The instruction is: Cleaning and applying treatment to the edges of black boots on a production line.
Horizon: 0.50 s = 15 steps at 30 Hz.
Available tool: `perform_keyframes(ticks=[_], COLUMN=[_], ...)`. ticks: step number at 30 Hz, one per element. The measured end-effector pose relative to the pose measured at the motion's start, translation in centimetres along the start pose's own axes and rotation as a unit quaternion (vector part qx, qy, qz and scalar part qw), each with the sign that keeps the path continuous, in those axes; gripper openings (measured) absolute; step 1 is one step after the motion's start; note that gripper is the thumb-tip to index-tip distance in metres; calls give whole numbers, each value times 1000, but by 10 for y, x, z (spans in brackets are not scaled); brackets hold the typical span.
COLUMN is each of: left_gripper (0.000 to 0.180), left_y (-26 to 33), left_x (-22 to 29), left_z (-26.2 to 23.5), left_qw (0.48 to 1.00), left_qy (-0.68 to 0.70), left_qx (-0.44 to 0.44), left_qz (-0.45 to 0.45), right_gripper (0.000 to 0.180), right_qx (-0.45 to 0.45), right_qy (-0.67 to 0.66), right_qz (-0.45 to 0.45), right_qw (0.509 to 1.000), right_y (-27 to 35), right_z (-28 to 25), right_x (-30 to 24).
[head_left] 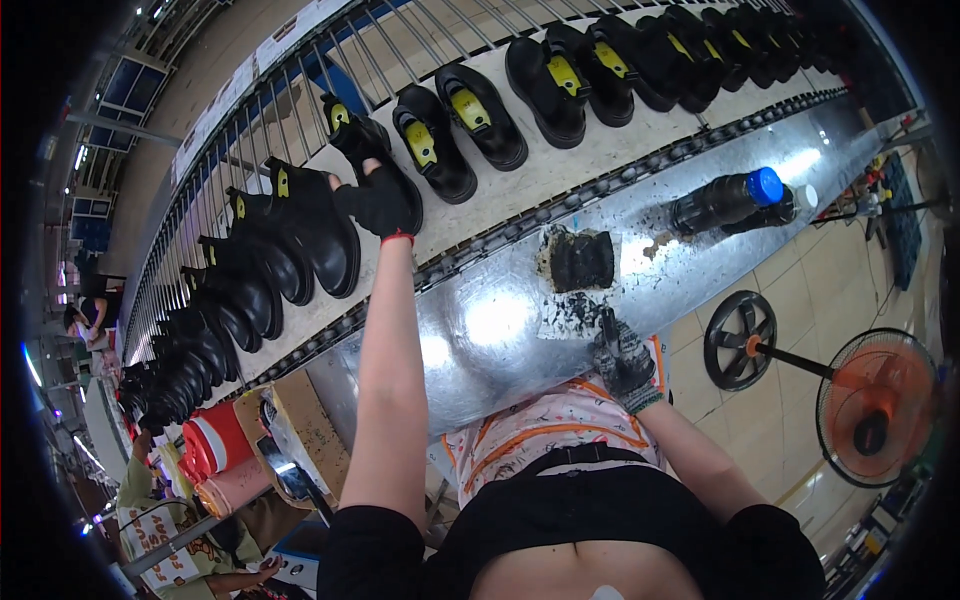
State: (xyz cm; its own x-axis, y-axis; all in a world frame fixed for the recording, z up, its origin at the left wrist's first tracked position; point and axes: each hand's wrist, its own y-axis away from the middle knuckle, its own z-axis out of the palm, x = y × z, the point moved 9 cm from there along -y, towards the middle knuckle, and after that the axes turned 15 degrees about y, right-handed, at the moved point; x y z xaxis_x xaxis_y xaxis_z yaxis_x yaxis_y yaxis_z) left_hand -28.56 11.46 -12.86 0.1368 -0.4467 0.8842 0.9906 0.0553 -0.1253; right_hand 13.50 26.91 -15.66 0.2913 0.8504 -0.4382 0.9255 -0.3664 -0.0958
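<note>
My left hand (378,203), in a black glove with bare fingertips and a red wrist edge, reaches over the conveyor. Its fingers grip a black shoe (358,138) that has a yellow label inside. My right hand (625,362), in a stained grey-black glove, is closed low over the metal table (470,320), near my apron. A slim dark piece (608,322) sticks up from it; I cannot tell whether that is a tool or a finger. Just beyond it lies a black-smeared pad (582,260) on a stained sheet (575,316).
Rows of black shoes (480,115) and ankle boots (315,235) stand on the conveyor, beside a chain (510,235). Dark bottles (725,200) lie on the table at right. An orange fan (875,405) stands right; another person (190,540) is at lower left by a red bundle (215,443).
</note>
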Motion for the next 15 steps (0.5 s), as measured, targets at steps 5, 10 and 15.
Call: perform_keyframes(ticks=[5, 10, 15], left_gripper=[93, 91, 63], left_y=[-5, -19, 23], left_x=[-5, -9, 34], left_z=[-20, -42, -57], left_qw=[779, 723, 879], left_qy=[-626, -687, -431], left_qx=[-19, -46, -161], left_qz=[-28, -47, -123], right_gripper=[53, 29, 32], right_qx=[-18, -7, 53], right_qy=[-69, -49, -33], right_qz=[44, 58, 51], right_qw=[997, 997, 997], right_y=[6, -1, -3], right_z=[9, 3, -5], right_x=[9, 8, 5])
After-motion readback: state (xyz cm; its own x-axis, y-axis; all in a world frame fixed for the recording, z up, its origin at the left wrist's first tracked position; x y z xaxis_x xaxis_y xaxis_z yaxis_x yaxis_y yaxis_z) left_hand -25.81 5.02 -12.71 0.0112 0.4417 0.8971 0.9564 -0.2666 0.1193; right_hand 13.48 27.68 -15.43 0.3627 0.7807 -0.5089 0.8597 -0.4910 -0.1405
